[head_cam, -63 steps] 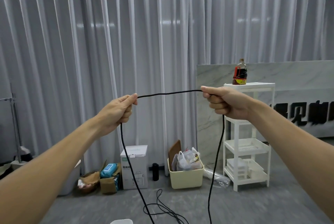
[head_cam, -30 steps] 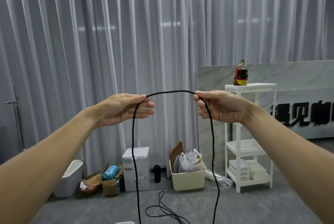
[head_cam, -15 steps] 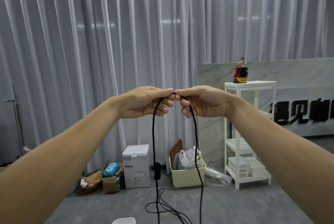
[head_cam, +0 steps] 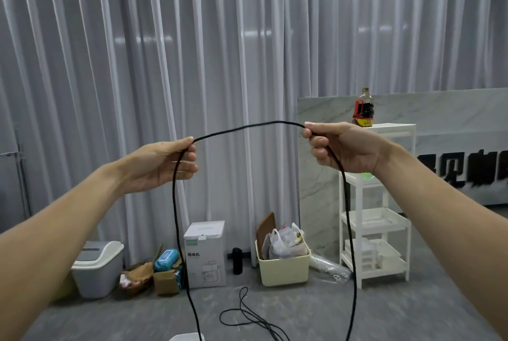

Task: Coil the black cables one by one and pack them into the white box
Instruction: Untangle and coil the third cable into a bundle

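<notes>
stretching a black cable (head_cam: 247, 127) between raised arms, a person pinches it with the left hand (head_cam: 162, 164) at thumb and fingertips and grips it in the curled fingers of the right hand (head_cam: 341, 148). the cable arcs from one hand to the other, then drops in two long strands toward the grey floor (head_cam: 316, 313), both running out of the bottom of the frame. more black cable (head_cam: 247, 316) lies in loose loops on the floor between the strands. at the bottom edge, a sliver of a white box (head_cam: 187, 337) shows; what it holds cannot be seen. along the curtain (head_cam: 192, 51) stand a lidded grey bin (head_cam: 96, 269), an open cardboard box (head_cam: 167, 277) holding a blue packet (head_cam: 166, 255), a tall white carton (head_cam: 204, 252) with its flaps closed, a small black bottle (head_cam: 237, 261), and a cream tub (head_cam: 283, 269) stuffed with plastic bags and a brown board. to the right, a white shelf rack (head_cam: 376, 219) carries a dark sauce bottle (head_cam: 363, 108) on its top tier and white baskets on a lower tier, in front of a marble-patterned panel (head_cam: 316, 148).
</notes>
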Demonstrator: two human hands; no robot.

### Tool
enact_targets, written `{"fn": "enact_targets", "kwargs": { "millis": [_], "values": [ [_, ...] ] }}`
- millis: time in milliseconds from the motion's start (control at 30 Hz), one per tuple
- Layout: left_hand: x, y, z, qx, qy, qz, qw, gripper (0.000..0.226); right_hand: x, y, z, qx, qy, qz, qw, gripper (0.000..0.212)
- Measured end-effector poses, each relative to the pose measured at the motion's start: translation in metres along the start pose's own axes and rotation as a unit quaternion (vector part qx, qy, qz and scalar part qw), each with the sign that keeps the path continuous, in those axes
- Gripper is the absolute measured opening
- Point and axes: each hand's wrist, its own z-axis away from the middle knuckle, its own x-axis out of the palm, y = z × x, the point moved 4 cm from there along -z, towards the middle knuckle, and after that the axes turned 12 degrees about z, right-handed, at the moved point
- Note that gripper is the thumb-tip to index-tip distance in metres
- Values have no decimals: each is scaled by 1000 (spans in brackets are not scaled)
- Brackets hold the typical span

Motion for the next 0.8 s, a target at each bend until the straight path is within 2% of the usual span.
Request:
{"fn": "enact_targets", "kwargs": {
  "millis": [133, 233, 333, 800],
  "values": [
    [43, -1, -2, -31, -50, -54, 997, 38, 23, -7, -11, 10, -21, 25, 999, 14],
    [86, 2, -6, -26, -88, -95, 991, 35, 43, -9, -20, 28, -36, 67, 997, 15],
    [101, 2, -11, -7, -95, -120, 988, 25, 50, -6, -22, 38, -51, 74, 995, 21],
    [1, -5, 9, 13, 26, -6, 1000, 24, 14, -2, 3, 23, -12, 47, 999, 15]
  ]
}}
